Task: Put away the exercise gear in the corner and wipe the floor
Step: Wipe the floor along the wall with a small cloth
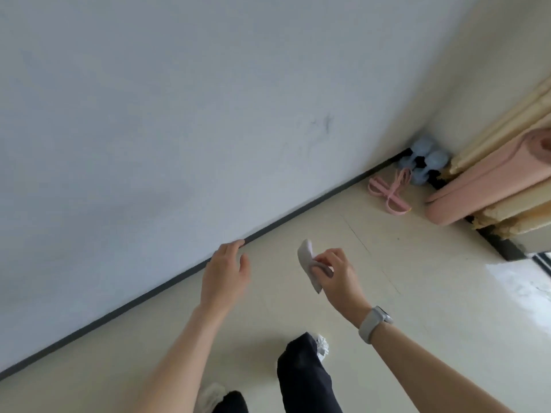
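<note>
Blue dumbbells (pixel 423 162) lie in the corner where the two walls meet. A pink resistance band with loop handles (pixel 390 190) lies on the floor just in front of them. A rolled pink exercise mat (pixel 489 183) leans along the right wall beside them. My right hand (pixel 337 275) pinches a small pale cloth (pixel 308 263) above the floor, well short of the corner. My left hand (pixel 226 269) hovers with relaxed fingers near the dark baseboard and holds nothing.
A light tiled floor (pixel 417 293) runs to a dark baseboard (pixel 149 302) under a white wall. Cream pipes with flaking paint (pixel 507 120) run along the right wall. My legs in dark trousers (pixel 304 380) and white shoes show at the bottom. A bright patch lies on the floor at the right.
</note>
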Action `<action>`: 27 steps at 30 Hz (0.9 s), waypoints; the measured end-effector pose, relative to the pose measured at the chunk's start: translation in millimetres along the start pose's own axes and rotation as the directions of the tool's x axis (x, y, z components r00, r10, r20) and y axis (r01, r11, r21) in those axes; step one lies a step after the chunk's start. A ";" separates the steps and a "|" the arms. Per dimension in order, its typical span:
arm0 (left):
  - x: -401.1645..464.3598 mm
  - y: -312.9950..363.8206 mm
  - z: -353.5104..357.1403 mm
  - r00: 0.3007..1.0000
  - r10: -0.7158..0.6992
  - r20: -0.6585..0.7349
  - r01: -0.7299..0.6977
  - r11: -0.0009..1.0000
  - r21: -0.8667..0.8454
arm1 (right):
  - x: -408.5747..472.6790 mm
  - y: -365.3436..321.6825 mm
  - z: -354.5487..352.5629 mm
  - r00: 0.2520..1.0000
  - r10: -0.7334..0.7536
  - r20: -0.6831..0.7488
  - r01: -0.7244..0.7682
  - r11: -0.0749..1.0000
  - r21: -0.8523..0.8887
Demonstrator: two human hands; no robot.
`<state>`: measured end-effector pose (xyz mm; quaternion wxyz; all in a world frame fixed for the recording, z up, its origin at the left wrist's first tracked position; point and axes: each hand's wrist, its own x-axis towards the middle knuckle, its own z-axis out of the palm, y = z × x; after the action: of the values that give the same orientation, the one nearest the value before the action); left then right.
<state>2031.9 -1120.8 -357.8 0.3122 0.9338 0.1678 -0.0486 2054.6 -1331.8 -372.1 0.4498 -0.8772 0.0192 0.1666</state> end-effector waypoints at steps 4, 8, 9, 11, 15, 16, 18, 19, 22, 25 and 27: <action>-63.1 -66.0 -67.4 0.981 -0.042 -0.191 0.056 0.996 0.067 | -32.9 -62.2 49.8 0.958 -0.271 0.094 0.283 0.949 -0.142; -162.1 -161.1 -122.7 0.927 -0.195 -0.320 0.219 0.975 0.038 | -98.0 -114.9 136.2 0.867 -0.455 0.202 0.491 0.847 -0.201; -193.6 -187.2 -135.2 0.906 -0.238 -0.351 0.265 0.964 0.031 | -118.6 -126.3 163.4 0.843 -0.478 0.247 0.527 0.825 -0.202; -264.8 -244.5 -159.3 0.861 -0.310 -0.403 0.359 0.932 0.051 | -167.7 -149.5 223.9 0.788 -0.516 0.337 0.593 0.783 -0.188; -419.4 -354.0 -208.8 0.735 -0.510 -0.447 0.592 0.804 0.056 | -282.5 -193.3 347.0 0.613 -0.585 0.530 0.736 0.667 -0.115; -464.1 -380.5 -222.1 0.673 -0.586 -0.452 0.662 0.749 0.016 | -316.7 -206.2 381.9 0.549 -0.605 0.576 0.777 0.624 -0.086; -523.2 -412.4 -238.5 0.566 -0.680 -0.466 0.743 0.666 -0.069 | -363.5 -225.1 428.6 0.427 -0.637 0.641 0.844 0.535 -0.031; -556.0 -429.1 -246.1 0.486 -0.728 -0.484 0.783 0.609 -0.130 | -390.3 -236.3 457.2 0.342 -0.646 0.683 0.878 0.479 0.013; -635.8 -469.7 -265.0 0.261 -0.790 -0.555 0.840 0.469 -0.272 | -462.0 -274.2 534.4 0.118 -0.626 0.771 0.930 0.341 0.135; -696.7 -508.4 -278.7 0.074 -0.827 -0.557 0.860 0.335 -0.384 | -522.5 -307.8 607.5 -0.081 -0.601 0.795 0.931 0.239 0.276; -726.4 -535.1 -287.1 -0.027 -0.836 -0.547 0.858 0.261 -0.442 | -558.4 -329.1 656.1 -0.177 -0.575 0.799 0.919 0.194 0.343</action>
<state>1161.9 -753.6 -289.3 0.1110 0.5722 0.8023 0.1288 1407.6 -679.0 -295.8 0.2256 -0.5556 -0.7625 0.2431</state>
